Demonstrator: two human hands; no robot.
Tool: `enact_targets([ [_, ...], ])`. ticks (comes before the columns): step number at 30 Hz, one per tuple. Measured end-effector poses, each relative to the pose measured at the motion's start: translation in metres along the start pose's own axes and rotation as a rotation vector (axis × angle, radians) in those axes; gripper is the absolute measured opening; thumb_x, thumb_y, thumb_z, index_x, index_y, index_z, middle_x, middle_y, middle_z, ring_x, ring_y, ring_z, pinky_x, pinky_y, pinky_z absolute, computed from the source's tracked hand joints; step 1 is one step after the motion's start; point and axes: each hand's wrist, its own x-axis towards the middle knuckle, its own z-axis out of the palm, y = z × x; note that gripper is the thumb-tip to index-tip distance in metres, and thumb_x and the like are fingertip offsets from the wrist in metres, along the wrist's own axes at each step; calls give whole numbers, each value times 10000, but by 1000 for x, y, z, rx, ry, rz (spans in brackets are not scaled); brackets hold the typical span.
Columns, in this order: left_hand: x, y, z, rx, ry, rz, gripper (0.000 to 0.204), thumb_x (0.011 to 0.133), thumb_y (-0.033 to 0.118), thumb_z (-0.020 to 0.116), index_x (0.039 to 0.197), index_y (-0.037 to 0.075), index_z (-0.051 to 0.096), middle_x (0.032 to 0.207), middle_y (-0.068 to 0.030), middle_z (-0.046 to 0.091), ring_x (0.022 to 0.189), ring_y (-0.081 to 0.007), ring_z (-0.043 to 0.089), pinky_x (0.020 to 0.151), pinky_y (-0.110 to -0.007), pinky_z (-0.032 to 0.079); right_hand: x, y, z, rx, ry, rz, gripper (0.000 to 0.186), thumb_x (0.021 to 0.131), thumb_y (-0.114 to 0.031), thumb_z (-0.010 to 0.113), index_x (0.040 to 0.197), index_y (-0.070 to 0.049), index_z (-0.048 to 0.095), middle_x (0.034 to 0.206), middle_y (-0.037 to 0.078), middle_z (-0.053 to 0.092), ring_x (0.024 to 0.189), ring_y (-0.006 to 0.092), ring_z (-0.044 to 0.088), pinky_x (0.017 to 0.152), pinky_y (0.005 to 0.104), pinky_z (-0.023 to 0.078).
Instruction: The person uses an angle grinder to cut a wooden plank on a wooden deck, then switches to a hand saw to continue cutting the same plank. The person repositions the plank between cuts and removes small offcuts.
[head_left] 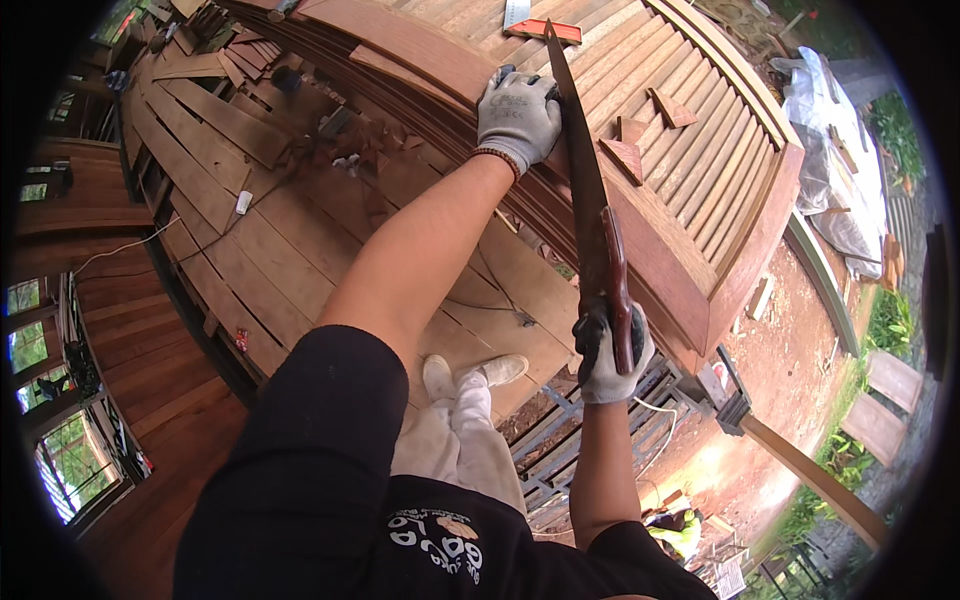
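My right hand (612, 355), in a grey glove with dark fingers, is closed around the brown handle of a handsaw (584, 170). The long dark blade points away from me, its tip near a try square (545, 31) with a red stock. Beside the blade, my gloved left hand (520, 115) curls over a reddish wooden board (410, 45), fingers bent on its surface. Board and saw lie over a slatted wooden panel (752, 225) with a mitred frame. Several small triangular wood offcuts (673, 108) rest on its slats, right of the blade. Whether the teeth touch wood is unclear.
Below to the left is a plank floor (300, 265) with cables, a white cup (243, 203) and wood scraps. Loose boards (190, 115) lie farther back. A wooden post (815, 480) slants at lower right. Clear plastic sheeting (835, 150) covers a pile beyond the panel.
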Motion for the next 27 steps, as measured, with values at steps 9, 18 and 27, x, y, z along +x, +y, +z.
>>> enact_targets([
  [9,-4,-3,-4,-19,-72,-26,308,883,253,517,1086,104,694,1168,-147,690,1248,-366,553,1138,-485,369,-90,25,-39,-61,66,66,445,897,-341,715,1087,57,655,733,36,655,626,86,603,554,235,465],
  [18,9,-5,-8,8,-72,-56,340,891,269,529,1128,83,686,1194,-179,671,1262,-378,541,1123,-488,382,-110,30,-52,-324,18,-57,601,908,-482,666,1212,36,646,812,78,690,630,116,596,573,262,466],
  [27,9,-7,3,-10,27,-37,281,892,232,535,1074,82,688,1201,-172,661,1249,-385,542,1121,-493,381,-20,28,-13,-140,41,-127,322,924,-243,695,1059,43,637,753,48,674,631,113,638,568,261,498],
])
